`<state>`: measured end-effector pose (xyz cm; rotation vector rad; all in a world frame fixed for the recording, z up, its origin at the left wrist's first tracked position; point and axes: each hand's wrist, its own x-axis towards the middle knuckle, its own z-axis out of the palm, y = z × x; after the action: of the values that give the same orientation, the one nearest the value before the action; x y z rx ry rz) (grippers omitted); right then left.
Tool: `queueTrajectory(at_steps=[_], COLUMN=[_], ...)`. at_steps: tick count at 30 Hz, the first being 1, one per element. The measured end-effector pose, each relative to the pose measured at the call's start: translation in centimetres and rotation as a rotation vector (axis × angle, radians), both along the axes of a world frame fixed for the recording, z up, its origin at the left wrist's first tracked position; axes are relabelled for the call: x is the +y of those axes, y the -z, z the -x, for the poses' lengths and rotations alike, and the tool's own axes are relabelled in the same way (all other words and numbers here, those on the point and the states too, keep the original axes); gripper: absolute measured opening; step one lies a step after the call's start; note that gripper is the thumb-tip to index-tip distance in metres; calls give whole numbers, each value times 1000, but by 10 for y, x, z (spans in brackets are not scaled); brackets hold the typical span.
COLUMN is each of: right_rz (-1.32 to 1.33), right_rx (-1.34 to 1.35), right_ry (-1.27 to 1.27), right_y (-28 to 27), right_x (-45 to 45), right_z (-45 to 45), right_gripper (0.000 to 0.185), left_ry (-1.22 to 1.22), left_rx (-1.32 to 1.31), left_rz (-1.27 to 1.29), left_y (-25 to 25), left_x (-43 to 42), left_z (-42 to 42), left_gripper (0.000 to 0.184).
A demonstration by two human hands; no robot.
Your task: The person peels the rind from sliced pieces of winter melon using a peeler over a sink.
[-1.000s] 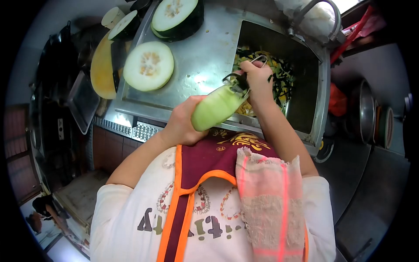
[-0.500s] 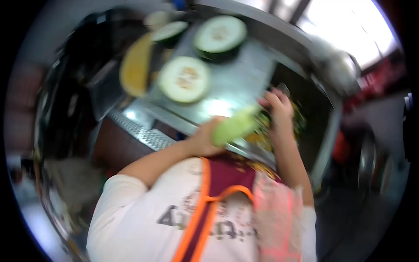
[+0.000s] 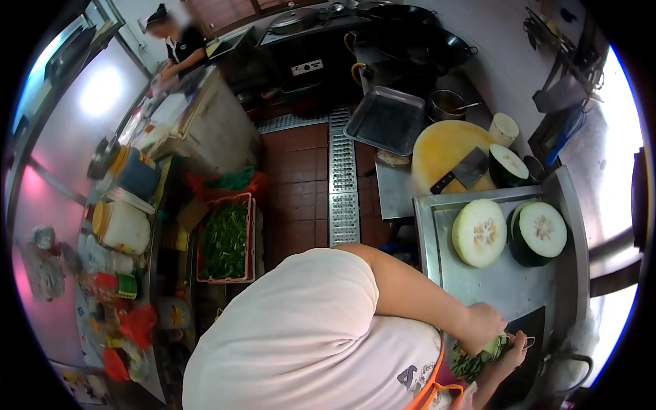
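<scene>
View's been swung L since; over sink (image 3: 536, 324), melon pc (image 3: 493, 346) is still gripped by L hand (image 3: 482, 325), peeler (image 3: 531, 342) by R hand (image 3: 515, 353); work seemingly uninterrupted.

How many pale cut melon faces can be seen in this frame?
3: two side by side on the metal drainboard, the left melon and right melon, and a smaller melon by the yellow board. Any on the pale green piece at the left hand may be hidden.
</scene>
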<state>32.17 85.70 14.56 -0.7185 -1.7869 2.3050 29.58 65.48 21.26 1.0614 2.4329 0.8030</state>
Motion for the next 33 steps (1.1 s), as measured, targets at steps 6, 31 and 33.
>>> queueTrajectory(at_steps=[6,31,33], right_rz=[56,-278,-263], right_rx=[-136,14,35], right_ry=[-55,220,260], right_y=[22,-50,-45], right_x=[3,-49,-49], right_z=[-27,-3,-2], right_gripper=[21,50,47], left_ry=[54,-152,-176], left_rx=[41,67,89], left_rz=[-48,-215,-210], left_y=[5,11,12], left_x=[-9,1,1], left_z=[-12,-18,-17], left_gripper=[41,46,42])
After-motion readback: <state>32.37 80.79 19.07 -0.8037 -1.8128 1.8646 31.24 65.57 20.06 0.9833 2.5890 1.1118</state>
